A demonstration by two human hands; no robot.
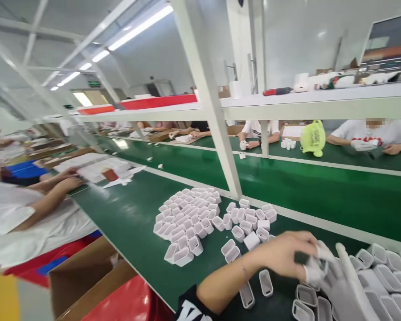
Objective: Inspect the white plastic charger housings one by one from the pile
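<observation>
- At bottom right of the green felt-like bench top (pixel 133 223), left hand (pixel 284 254) reaches across w/ fingers curled, pinching a small dark flat piece (pixel 301 257) against the white-gloved right hand (pixel 341 285).
- Right hand: fingers spread flat, palm up; holds nothing I can see.
- Step, as I judge it: sorting/picking among small white open-topped plastic shells (pixel 265 282), lying just below the wrist.
- Next move prob. needs a light fingertip pinch on one shell's thin wall.
- Shells: smooth, glossy, rounded-rectangular, hollow; big heap of white shells (pixel 187 223) sits well apart, left.
</observation>
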